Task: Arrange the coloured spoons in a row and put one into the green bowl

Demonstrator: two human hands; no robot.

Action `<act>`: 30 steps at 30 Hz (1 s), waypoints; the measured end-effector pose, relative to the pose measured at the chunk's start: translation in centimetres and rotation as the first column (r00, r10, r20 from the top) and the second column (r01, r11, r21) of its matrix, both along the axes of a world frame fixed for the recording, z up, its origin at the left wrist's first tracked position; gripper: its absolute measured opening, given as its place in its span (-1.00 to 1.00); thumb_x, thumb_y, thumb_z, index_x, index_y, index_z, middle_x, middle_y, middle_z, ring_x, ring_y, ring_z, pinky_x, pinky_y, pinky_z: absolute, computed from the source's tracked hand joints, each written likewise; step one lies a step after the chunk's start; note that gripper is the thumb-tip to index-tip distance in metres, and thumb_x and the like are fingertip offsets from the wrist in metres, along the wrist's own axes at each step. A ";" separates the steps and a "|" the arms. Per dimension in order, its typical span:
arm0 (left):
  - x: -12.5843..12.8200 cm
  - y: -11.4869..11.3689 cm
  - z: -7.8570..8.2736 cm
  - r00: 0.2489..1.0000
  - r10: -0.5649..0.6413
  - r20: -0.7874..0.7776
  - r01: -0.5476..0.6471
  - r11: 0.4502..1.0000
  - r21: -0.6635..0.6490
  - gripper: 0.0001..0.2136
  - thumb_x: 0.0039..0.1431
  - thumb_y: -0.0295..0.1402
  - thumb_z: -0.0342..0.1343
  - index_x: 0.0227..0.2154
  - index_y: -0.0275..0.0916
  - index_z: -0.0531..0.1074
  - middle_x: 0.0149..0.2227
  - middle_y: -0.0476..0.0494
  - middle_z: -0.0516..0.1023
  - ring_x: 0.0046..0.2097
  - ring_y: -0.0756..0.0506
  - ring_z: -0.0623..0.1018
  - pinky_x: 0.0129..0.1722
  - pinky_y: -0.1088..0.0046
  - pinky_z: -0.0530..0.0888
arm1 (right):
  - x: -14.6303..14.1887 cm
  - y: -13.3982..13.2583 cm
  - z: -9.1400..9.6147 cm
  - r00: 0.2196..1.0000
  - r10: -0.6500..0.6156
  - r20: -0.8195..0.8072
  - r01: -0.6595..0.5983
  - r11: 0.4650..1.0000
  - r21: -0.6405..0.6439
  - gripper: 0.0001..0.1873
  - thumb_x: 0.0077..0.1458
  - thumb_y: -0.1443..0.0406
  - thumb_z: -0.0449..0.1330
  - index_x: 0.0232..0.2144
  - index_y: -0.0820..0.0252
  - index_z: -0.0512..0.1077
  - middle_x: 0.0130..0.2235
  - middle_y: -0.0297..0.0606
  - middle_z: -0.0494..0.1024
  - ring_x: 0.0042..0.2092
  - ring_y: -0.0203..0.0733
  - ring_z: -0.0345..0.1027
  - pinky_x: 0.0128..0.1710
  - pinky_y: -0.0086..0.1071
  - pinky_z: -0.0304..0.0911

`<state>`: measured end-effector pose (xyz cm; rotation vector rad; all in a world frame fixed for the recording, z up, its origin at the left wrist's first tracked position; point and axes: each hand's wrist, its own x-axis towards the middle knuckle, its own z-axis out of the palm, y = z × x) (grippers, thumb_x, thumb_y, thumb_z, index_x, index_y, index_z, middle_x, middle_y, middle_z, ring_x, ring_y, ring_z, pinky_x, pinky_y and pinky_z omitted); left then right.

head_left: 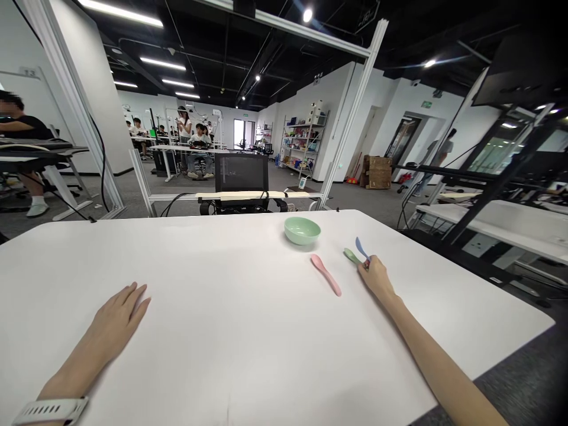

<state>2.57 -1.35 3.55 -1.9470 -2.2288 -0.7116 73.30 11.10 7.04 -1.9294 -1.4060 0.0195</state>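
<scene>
Here, the small blue plastic spoon point(360, 245) is held by its handle in the grip of the outstretched right hand point(376, 277), just beside a green plastic spoon point(352, 255). The left hand point(116, 322) is laid flat and released on the white bench point(248, 331).

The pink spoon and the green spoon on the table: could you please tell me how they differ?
The pink spoon lies free and shows whole; the green spoon has its handle end hidden at the right hand. The pink spoon sits left of the green spoon, farther from the blue spoon. Both have their bowls pointing away from the person.
</scene>
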 end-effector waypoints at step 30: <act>-0.6 0.4 -1.0 0.992 0.003 -0.124 -0.006 1.000 -0.019 -0.29 0.34 0.00 -0.25 0.26 -0.35 0.52 0.35 -0.41 0.55 0.41 -0.36 0.48 0.39 -0.01 0.43 | -22.5 -6.6 4.1 0.887 0.432 0.161 -0.335 0.844 -0.419 -0.70 0.52 0.32 -0.08 -0.06 0.28 0.44 -0.16 0.00 0.65 -0.16 -0.02 0.58 -0.19 -0.28 0.29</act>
